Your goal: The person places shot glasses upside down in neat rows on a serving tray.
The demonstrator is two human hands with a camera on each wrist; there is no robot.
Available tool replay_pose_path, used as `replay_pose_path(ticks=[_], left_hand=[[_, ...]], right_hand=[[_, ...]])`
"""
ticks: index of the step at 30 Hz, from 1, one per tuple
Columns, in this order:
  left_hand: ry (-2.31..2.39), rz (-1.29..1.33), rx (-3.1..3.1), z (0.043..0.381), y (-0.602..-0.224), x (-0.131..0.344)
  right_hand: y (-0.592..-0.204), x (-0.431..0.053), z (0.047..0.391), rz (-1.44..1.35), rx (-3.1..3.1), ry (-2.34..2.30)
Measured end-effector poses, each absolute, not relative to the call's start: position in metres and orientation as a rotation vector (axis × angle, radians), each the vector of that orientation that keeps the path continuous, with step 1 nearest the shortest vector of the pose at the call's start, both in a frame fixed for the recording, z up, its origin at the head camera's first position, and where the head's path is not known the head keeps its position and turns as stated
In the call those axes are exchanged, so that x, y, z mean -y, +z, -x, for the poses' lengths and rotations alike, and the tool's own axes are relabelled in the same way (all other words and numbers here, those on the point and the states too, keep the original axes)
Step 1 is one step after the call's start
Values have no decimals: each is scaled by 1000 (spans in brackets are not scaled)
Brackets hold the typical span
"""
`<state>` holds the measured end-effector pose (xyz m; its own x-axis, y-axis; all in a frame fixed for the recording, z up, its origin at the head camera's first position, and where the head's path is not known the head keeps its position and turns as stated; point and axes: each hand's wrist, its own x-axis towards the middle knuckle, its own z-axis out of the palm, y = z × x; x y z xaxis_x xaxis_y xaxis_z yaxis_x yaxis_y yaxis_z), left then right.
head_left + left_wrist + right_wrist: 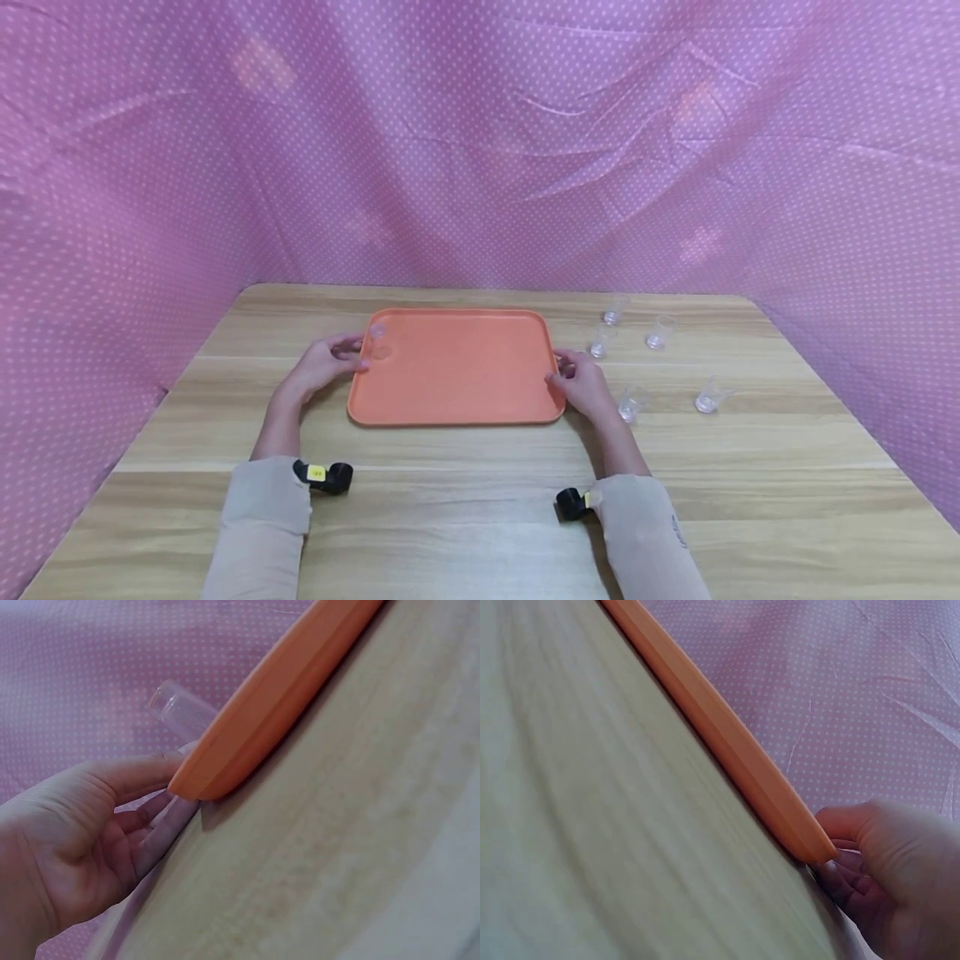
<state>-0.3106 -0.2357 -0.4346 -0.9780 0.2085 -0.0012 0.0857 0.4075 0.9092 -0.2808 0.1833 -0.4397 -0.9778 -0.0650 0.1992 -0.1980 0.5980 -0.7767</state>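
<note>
An orange rectangular tray (457, 367) lies on the wooden table between both hands. At its left edge the left hand (322, 367) grips the rim, thumb on top and the other fingers at the underside. The right hand (585, 383) holds the opposite short edge in the same way, thumb over the rim. A small clear glass (380, 342) stands on the tray's left end, close to the left fingers. In the left wrist view this glass (180, 709) rises beyond the tray's rim. Seen from the right wrist, the tray's side (727, 742) runs low along the tabletop.
Several more small clear glasses stand to the right of the tray, among them one glass (632, 404) close beside the right wrist and another glass (708, 396) farther right. A pink dotted cloth (480, 150) hangs behind and along both sides of the table (450, 517).
</note>
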Motion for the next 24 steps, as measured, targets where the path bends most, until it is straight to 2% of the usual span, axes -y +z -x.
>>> replay_pose_path(ticks=[10, 15, 24], left_hand=[[1729, -217, -2337, 308, -429, 234], [1749, -210, -2316, 306, -430, 236], [1834, -257, -2269, 306, -438, 236]], right_hand=[[-424, -176, 274, -270, 2707, 1301], [-395, -176, 269, -303, 2631, 1266], [-343, -207, 245, -435, 2468, 1271]])
